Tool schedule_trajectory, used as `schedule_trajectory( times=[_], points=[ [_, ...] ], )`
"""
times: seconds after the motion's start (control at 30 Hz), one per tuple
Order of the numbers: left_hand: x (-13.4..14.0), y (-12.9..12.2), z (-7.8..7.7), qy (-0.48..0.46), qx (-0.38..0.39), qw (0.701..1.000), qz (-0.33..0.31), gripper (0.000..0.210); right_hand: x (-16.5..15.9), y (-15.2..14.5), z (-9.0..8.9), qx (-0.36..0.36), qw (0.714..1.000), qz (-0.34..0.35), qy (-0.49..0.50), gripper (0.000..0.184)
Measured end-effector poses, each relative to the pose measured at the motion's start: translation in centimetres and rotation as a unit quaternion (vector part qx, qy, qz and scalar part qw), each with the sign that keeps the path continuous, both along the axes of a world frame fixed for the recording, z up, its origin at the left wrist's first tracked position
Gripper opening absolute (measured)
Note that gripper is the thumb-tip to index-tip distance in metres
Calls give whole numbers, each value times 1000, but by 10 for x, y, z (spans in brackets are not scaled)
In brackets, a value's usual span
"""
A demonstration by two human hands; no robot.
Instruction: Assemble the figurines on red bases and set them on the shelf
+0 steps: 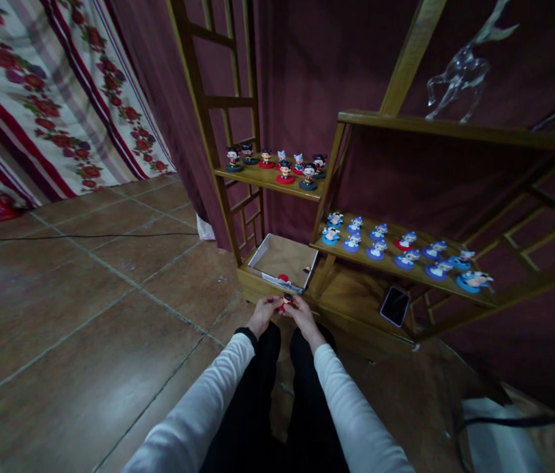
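Between both hands, just in front of the shelf's low base, is a small figurine point(287, 300) with a black top and red below. My left hand point(264, 314) grips it from the left with closed fingers. From the other side my right hand point(301, 311) pinches it too. Right beyond the hands a shallow cardboard box point(277, 256) lies on the base, holding a red round piece point(283, 278) and a small dark-and-pale piece point(307, 269). The fingers partly cover the figurine's lower part.
Several figurines on red and black bases point(285, 172) stand on the left shelf point(257, 176). Blue- and purple-based figurines point(376, 249) fill the right shelf. A phone point(395, 306) lies below it. A clear glass horse point(459, 72) stands on top. A cable point(85, 236) crosses the tiled floor.
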State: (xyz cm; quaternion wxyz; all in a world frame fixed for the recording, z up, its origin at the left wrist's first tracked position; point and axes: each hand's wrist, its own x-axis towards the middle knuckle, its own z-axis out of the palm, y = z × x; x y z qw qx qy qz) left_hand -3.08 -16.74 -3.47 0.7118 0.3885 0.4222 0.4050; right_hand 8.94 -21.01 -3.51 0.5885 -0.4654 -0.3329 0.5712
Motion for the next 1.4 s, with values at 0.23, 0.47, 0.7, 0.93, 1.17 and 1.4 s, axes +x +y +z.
schedule_trajectory(
  times=[0.23, 0.47, 0.7, 0.93, 1.17, 1.4],
  points=[
    [4, 0, -3, 28, 3, 999, 25, 26, -2, 1, 1, -50, 999, -17, -9, 37],
    [1, -2, 0, 1, 3, 1000, 21, 31, -1, 1, 1, -40, 999, -31, 20, 40],
    [-1, -1, -1, -2, 14, 1000, 18, 31, -1, 2, -1, -30, 999, -36, 23, 44],
    [1, 5, -11, 9, 21, 999, 41, 28, -1, 10, -11, -27, 999, -20, 39, 35],
    [2, 0, -9, 3, 29, 998, 55, 29, 0, 11, -11, -37, 997, -16, 63, 29],
    [5, -1, -4, 29, 42, 997, 55, 30, 5, 11, -11, -52, 997, -11, 49, 30]
  ],
)
